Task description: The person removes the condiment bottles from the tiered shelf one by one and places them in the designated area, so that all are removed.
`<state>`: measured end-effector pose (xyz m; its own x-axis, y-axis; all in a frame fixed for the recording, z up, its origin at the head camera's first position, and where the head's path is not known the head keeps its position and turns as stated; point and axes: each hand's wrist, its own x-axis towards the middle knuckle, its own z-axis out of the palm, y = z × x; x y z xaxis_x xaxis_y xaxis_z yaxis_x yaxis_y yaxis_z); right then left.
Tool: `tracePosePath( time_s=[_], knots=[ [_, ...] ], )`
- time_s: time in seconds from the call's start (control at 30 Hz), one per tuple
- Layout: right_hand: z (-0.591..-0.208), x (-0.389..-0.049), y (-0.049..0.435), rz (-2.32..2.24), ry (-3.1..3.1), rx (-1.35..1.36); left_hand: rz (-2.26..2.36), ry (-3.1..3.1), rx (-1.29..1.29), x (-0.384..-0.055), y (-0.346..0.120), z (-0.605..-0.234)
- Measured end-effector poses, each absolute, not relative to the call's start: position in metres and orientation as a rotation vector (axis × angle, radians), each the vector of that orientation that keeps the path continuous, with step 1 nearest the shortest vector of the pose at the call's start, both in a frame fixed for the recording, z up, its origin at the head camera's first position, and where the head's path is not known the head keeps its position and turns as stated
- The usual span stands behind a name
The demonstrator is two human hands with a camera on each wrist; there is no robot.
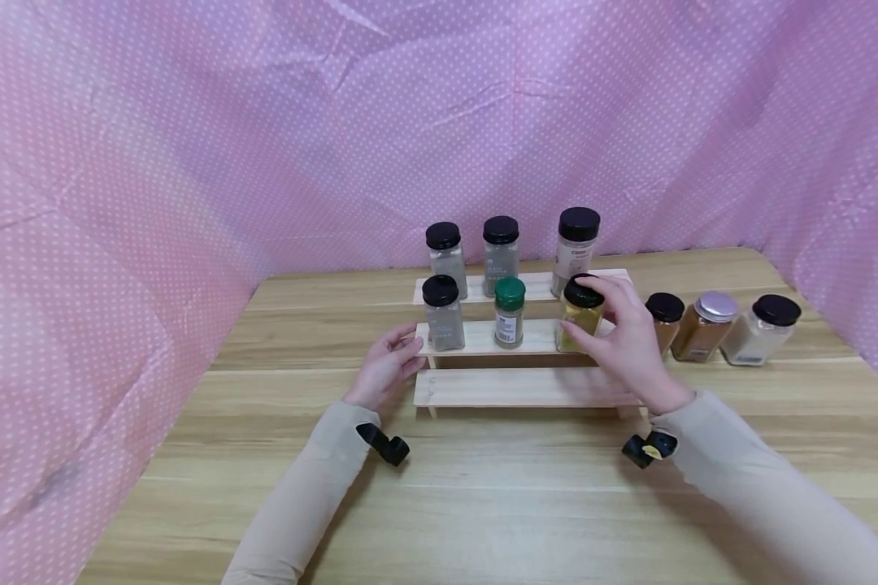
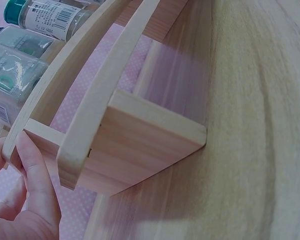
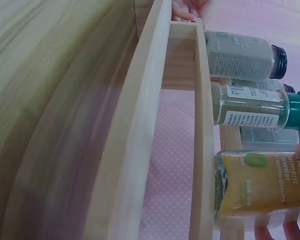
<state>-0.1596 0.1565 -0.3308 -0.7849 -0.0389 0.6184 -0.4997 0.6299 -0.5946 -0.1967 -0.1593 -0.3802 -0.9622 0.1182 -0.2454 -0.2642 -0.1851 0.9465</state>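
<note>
A three-step wooden spice rack [image 1: 527, 388] stands on the table. My left hand [image 1: 384, 367] pinches the left end of its middle shelf between thumb and fingers, as the left wrist view shows. On the right part of that shelf, my right hand [image 1: 632, 345] grips a turmeric powder jar [image 3: 255, 180] with a black lid, thumb on its near side and fingers by the lid. The jar is upright, its base right at the shelf. Sharing the middle shelf are a green-lidded jar [image 1: 509, 313] and a grey black-lidded jar [image 1: 445, 317] near my left hand.
Three black-lidded jars, one a taller pink-labelled jar [image 1: 575, 250], stand on the top shelf. To the right, on the table [image 1: 512, 504], are a brown black-lidded jar [image 1: 664, 313], a silver-lidded jar [image 1: 704, 327] and a pale jar [image 1: 759, 333]. Pink dotted cloth [image 1: 380, 138] hangs behind.
</note>
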Motion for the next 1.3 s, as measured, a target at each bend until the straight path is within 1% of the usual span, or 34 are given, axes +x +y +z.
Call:
tracePosePath(
  time_s=[0.53,0.83,1.3],
  knots=[
    [-0.321,-0.145,0.165,1.138,-2.285,0.463,2.233,1.826,-0.186,-0.195,-0.16,-0.38],
    [-0.321,-0.132,0.185,1.158,-2.193,0.522,2.245,1.805,-0.189,-0.196,-0.16,-0.38],
    [-0.328,-0.116,0.224,1.012,-2.205,0.53,2.205,1.841,-0.193,-0.197,-0.16,-0.379]
  ],
)
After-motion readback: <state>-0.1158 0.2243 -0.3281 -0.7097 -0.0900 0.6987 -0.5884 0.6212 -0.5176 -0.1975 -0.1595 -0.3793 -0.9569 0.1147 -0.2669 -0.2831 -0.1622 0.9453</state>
